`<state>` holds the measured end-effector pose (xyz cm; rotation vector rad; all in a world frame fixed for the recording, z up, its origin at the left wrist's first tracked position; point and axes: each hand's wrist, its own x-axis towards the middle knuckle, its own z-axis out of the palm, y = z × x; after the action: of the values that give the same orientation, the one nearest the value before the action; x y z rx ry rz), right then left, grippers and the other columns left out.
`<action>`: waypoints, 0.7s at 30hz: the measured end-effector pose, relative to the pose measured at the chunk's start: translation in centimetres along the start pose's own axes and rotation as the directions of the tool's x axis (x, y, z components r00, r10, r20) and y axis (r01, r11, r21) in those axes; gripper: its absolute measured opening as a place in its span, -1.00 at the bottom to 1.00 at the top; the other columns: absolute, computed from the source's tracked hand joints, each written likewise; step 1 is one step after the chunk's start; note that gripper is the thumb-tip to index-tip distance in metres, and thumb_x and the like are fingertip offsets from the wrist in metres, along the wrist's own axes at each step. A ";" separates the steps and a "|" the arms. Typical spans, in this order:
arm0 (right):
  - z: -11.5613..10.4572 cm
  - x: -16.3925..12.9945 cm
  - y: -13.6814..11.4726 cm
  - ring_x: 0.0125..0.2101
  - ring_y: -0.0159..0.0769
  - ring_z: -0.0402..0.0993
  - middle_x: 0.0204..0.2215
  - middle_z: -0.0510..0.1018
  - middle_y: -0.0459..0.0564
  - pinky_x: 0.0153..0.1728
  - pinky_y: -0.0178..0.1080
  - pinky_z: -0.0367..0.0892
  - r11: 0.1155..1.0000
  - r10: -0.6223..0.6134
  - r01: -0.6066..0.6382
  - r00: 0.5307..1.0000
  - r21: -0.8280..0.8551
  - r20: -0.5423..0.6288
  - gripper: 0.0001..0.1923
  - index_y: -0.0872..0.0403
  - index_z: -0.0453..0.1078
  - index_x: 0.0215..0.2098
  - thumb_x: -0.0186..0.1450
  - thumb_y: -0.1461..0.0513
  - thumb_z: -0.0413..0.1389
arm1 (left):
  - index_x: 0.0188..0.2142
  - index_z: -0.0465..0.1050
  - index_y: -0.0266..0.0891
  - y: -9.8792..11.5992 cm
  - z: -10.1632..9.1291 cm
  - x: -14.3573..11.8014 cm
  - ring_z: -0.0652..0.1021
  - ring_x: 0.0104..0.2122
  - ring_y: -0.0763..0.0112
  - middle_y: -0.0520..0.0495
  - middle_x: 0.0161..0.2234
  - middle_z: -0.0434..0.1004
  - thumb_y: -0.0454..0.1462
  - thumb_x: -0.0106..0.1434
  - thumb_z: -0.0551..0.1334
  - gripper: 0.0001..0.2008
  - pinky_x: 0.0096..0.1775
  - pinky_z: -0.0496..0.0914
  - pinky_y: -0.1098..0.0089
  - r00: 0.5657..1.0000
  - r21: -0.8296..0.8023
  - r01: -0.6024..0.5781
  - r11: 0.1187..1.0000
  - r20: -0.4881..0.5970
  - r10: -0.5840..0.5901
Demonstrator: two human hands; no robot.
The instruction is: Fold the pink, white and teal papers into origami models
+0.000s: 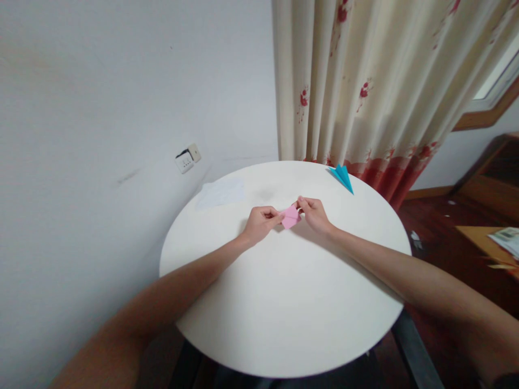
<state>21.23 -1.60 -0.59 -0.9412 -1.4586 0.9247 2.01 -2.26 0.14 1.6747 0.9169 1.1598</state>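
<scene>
A small folded piece of pink paper (pixel 290 217) is held up just above the middle of the white round table (pixel 292 302). My left hand (pixel 261 222) pinches its left edge between thumb and fingers. On the other side, my right hand (pixel 314 213) has its thumb and finger closed at the paper's upper right corner. Creases run across the pink paper, and its underside is hidden.
A blue paper plane (pixel 343 177) lies near the table's far right edge. Thin white sheets (pixel 221 193) rest at the far left. Behind are a wall with a socket (pixel 185 161) and a floral curtain (pixel 344 81). Papers (pixel 506 237) lie on a wooden surface at right.
</scene>
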 end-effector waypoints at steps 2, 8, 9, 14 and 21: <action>-0.1 0.2 0.2 -0.49 -0.31 0.35 -0.53 0.51 0.02 -0.40 -0.25 0.26 0.999 0.007 -0.007 1.000 0.033 -0.004 -0.32 0.13 0.46 -0.51 0.24 -0.29 -0.02 | -0.51 0.53 -0.31 -0.3 0.0 0.1 0.52 -0.51 0.40 -0.08 -0.51 0.57 -0.03 0.04 0.44 -0.64 -0.41 0.37 0.40 0.999 -0.040 0.034 0.999 -0.015 -0.034; 0.5 -0.6 0.4 -0.52 -0.38 0.27 -0.57 0.44 -0.08 -0.48 -0.30 0.15 0.998 0.054 -0.052 0.991 -0.020 0.119 -0.58 0.15 0.47 -0.51 0.13 -0.06 0.25 | -0.49 0.57 -0.31 -0.3 0.0 0.0 0.54 -0.49 0.38 -0.09 -0.50 0.59 -0.04 0.06 0.44 -0.67 -0.39 0.41 0.39 0.997 -0.050 0.050 0.998 -0.051 -0.052; 0.6 -0.7 0.4 -0.53 -0.39 0.25 -0.58 0.43 -0.09 -0.49 -0.31 0.13 0.998 0.063 -0.059 0.991 -0.035 0.119 -0.60 0.15 0.46 -0.52 0.13 -0.04 0.24 | -0.49 0.58 -0.30 -0.3 0.0 0.0 0.54 -0.49 0.38 -0.10 -0.50 0.60 -0.04 0.07 0.44 -0.66 -0.38 0.41 0.39 0.997 -0.041 0.044 0.998 -0.054 -0.046; 0.7 -0.9 0.0 -0.55 -0.42 0.17 -0.63 0.34 -0.12 -0.54 -0.33 0.06 0.995 0.078 -0.071 0.992 -0.070 0.100 -0.64 0.14 0.39 -0.59 0.13 0.01 0.19 | -0.50 0.60 -0.30 -0.3 0.1 0.2 0.56 -0.48 0.35 -0.14 -0.49 0.62 0.07 0.20 0.30 -0.55 -0.33 0.44 0.36 0.999 -0.021 0.042 0.999 -0.020 -0.042; 0.8 -1.0 -0.2 -0.54 -0.42 0.16 -0.62 0.34 -0.11 -0.55 -0.33 0.05 0.994 0.080 -0.070 0.989 -0.081 0.127 -0.61 0.13 0.38 -0.58 0.14 -0.02 0.17 | -0.48 0.58 -0.30 -0.3 0.0 0.2 0.53 -0.52 0.39 -0.10 -0.52 0.59 0.06 0.10 0.39 -0.58 -0.43 0.39 0.41 0.999 0.042 0.053 0.998 -0.002 -0.053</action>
<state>20.47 -2.62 -0.84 -1.0135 -1.5868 1.0070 2.07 -2.00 -0.10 1.6739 0.9868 1.1124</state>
